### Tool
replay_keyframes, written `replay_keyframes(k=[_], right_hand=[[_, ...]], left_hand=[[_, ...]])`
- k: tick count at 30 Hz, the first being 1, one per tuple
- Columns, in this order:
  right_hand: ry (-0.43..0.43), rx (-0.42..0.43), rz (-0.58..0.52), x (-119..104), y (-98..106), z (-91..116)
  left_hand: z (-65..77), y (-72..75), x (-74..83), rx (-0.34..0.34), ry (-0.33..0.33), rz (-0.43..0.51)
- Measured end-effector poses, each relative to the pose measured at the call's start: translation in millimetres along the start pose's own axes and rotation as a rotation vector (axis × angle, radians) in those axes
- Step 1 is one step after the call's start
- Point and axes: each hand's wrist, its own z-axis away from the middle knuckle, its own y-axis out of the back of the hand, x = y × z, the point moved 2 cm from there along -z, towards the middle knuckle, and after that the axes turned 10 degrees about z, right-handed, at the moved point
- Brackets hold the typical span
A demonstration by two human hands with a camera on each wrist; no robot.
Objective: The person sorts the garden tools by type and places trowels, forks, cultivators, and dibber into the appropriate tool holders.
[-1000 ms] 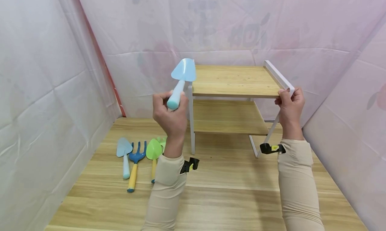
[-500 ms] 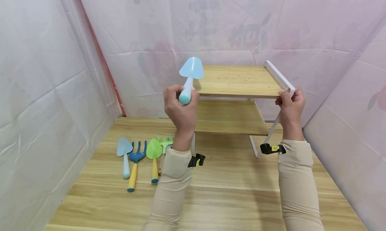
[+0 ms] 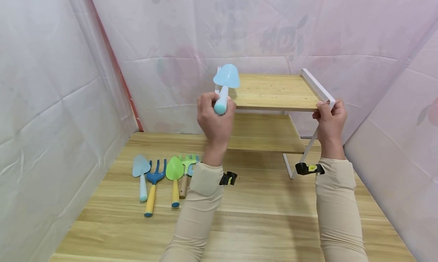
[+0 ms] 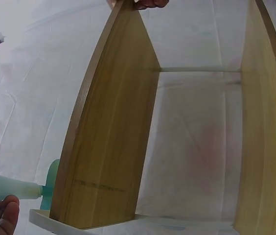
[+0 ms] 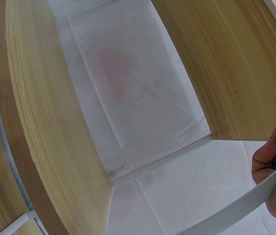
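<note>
My left hand (image 3: 217, 115) grips the pale handle of a light blue garden trowel (image 3: 227, 75), held up at the left end of the shelf's top board, blade pointing away. In the left wrist view the trowel handle (image 4: 11, 187) runs between finger and thumb, its blade partly behind the board's edge. My right hand (image 3: 330, 119) holds the front right corner of the two-tier shelf (image 3: 273, 91), thumb on the top board and fingers around the white frame. The right wrist view shows those curled fingers (image 5: 270, 154) by the white bar.
On the wooden table (image 3: 260, 231), left of the shelf, lie a second light blue trowel (image 3: 140, 167), a blue fork with yellow handle (image 3: 155, 178), a green trowel (image 3: 175, 169) and a green rake (image 3: 186, 163). Something blue beside the rake is partly hidden by my left sleeve. Sheeted walls enclose the table.
My left hand has moved right and slightly up with the trowel, bringing its blade over the left end of the top board. The right hand stays on the shelf corner.
</note>
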Motion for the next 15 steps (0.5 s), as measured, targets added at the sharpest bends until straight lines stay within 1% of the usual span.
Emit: replay_keyframes(k=[9, 15], right_hand=[[-0.008, 0.000, -0.010, 1, -1, 0], [-0.014, -0.001, -0.009, 1, -1, 0]], left_hand=[[1.4, -9.5, -1.4, -0.044, 0.025, -0.021], [2.0, -16.3, -7.1, -0.069, 0.028, -0.069]])
